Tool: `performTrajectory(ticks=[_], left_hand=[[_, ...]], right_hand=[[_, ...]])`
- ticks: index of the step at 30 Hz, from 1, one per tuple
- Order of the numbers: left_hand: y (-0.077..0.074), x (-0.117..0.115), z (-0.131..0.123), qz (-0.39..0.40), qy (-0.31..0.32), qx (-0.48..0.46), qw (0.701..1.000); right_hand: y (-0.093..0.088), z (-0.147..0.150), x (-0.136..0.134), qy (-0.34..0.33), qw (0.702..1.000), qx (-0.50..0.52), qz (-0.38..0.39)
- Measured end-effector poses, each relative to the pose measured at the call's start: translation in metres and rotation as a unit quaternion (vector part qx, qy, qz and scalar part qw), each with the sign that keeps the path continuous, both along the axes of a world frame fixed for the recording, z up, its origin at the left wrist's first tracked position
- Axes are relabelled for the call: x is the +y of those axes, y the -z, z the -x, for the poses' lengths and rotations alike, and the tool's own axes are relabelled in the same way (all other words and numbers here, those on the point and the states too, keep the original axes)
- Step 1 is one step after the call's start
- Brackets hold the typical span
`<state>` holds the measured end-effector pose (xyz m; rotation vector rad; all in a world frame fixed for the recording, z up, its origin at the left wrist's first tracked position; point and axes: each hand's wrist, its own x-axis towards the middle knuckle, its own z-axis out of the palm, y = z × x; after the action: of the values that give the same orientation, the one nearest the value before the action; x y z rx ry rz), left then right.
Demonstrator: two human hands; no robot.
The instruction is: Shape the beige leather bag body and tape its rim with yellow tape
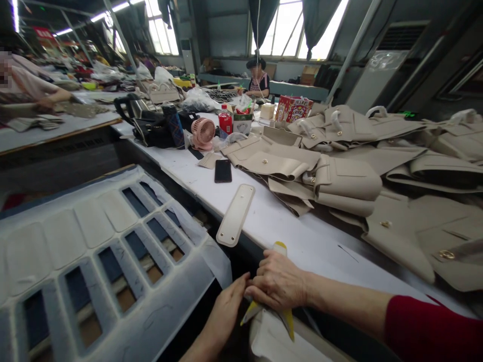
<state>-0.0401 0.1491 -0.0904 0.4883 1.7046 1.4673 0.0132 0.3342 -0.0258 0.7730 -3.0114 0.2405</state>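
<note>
My right hand (277, 281) is closed round a whitish thing with yellow edges, whose kind I cannot make out. Its rounded yellow end (279, 245) sticks out above the knuckles, and two yellow-edged pointed parts (287, 324) spread out below. My left hand (224, 306) is beside it, fingers stretched out and close together, the tips touching the right hand's fingers. Beneath both is a pale padded surface (273, 337). Beyond the hands, a long beige strip with rounded ends and small holes (236, 216) lies over the white table's edge.
Left stands a white-coated template frame (151, 301) with slots and pale panels (64, 236). On the white table (181, 173) are a phone (223, 171), a pink fan (203, 131), a red bottle (225, 120) and piled beige bag pieces (347, 186). Other people work farther back.
</note>
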Motion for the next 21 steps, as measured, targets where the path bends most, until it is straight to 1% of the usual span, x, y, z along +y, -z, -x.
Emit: performTrajectory(ticks=[2,3,5,7,9,11,14,16,17,18,19,21], left_hand=[[-0.027,-0.013,0.0,0.008,0.06,0.027,0.998],[-0.038,-0.017,-0.002,0.012,0.113,0.06,0.992],[-0.054,-0.02,-0.007,0.034,0.174,0.128,0.976],[-0.059,-0.017,-0.012,0.058,0.183,0.186,0.964],[-0.057,-0.013,-0.014,0.068,0.188,0.234,0.951],[-0.055,-0.009,-0.015,0.077,0.223,0.273,0.933],[-0.06,-0.007,-0.016,0.111,0.28,0.314,0.9],[-0.064,-0.006,-0.016,0.124,0.289,0.325,0.892],[-0.066,-0.006,-0.017,0.12,0.286,0.318,0.896],[-0.066,-0.006,-0.017,0.11,0.281,0.293,0.907],[-0.064,-0.006,-0.016,0.094,0.268,0.245,0.927],[-0.057,-0.005,-0.015,0.053,0.226,0.096,0.968]], right_hand=[[0.003,0.0,0.001,-0.003,1.0,0.006,0.01],[0.004,0.0,0.001,-0.004,1.0,0.011,0.016],[0.005,-0.002,0.002,0.0,0.999,0.024,0.024],[0.006,-0.004,0.002,0.009,0.999,0.034,0.027],[0.005,-0.008,0.003,0.016,0.999,0.035,0.025],[0.004,-0.013,0.003,0.021,0.999,0.027,0.02],[0.003,-0.024,0.002,0.052,0.999,0.004,0.01],[0.003,-0.031,0.0,0.078,0.997,-0.008,0.009],[0.002,-0.034,-0.001,0.088,0.996,-0.01,0.011],[0.002,-0.036,-0.002,0.094,0.995,-0.01,0.013],[0.002,-0.039,-0.004,0.1,0.995,-0.009,0.015],[0.001,-0.043,-0.006,0.114,0.993,-0.008,0.017]])
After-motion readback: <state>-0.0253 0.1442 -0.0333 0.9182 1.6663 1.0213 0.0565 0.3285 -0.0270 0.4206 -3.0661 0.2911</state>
